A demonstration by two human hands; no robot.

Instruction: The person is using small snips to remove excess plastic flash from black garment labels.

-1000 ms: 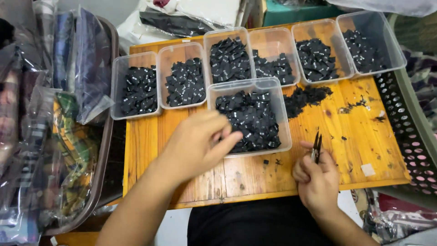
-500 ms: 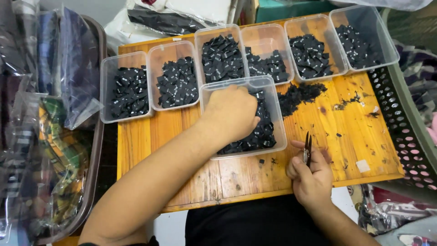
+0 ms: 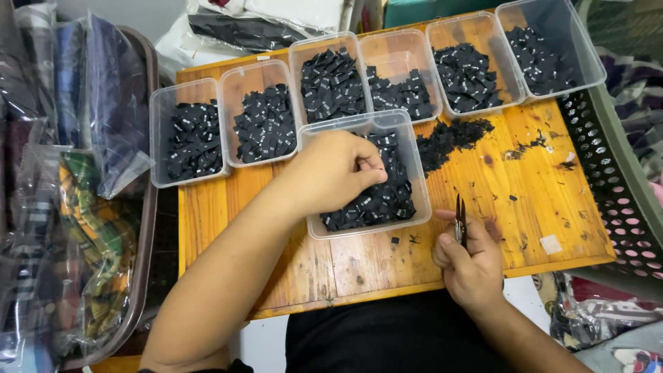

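Black little tags (image 3: 373, 200) fill a clear plastic box (image 3: 414, 173) near the front edge of the wooden desk (image 3: 539, 200). The left hand (image 3: 331, 173) is inside this box, its fingers (image 3: 369, 166) bunched together and pinching some tags. The right hand (image 3: 469, 262) rests at the front edge, fingers curled tight around small black snips (image 3: 459, 217). Six more boxes (image 3: 262, 117) of tags line the back edge.

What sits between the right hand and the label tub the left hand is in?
Head view: bare wooden board with a few black scraps between right hand and clear tub.
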